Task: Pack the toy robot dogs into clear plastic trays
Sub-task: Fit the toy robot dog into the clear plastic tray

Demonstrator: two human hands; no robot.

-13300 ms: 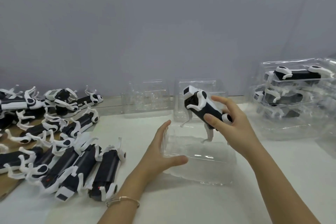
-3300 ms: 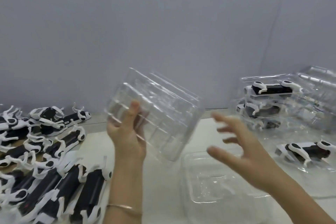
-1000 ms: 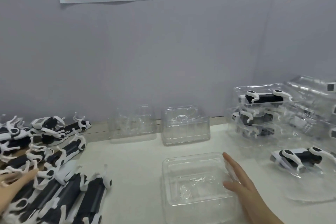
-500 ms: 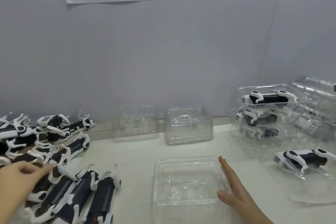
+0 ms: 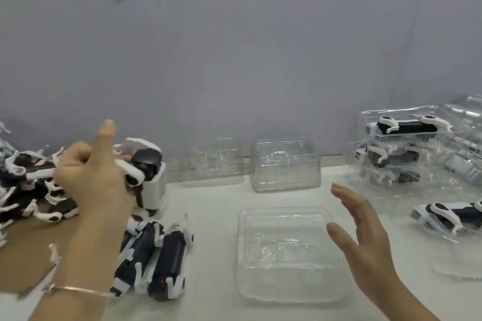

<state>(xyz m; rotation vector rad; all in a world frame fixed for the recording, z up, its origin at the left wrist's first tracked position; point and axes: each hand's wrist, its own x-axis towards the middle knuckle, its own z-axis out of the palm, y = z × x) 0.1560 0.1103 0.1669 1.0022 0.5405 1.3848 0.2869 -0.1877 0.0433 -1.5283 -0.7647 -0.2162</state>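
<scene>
Packing looks partway done, as we judge it from the head view. Our left hand [image 5: 88, 182] curls its fingers round a black-and-white plastic toy robot dog [image 5: 146, 167], thumb raised, and holds it above the heap of loose black-and-white dogs [image 5: 161, 250] on the left of the white table [image 5: 214, 206]. Our right hand [image 5: 365, 237] is spread, fingers straight, beside the right rim of an empty clear plastic tray [image 5: 285, 209] in front of us; we cannot tell whether it touches. On the right stands a stack of filled clear trays [image 5: 401, 143], with one more filled tray [image 5: 453, 216] lying near it. Spare clear trays [image 5: 285, 164] wait by the wall. Many dogs remain to pack.
</scene>
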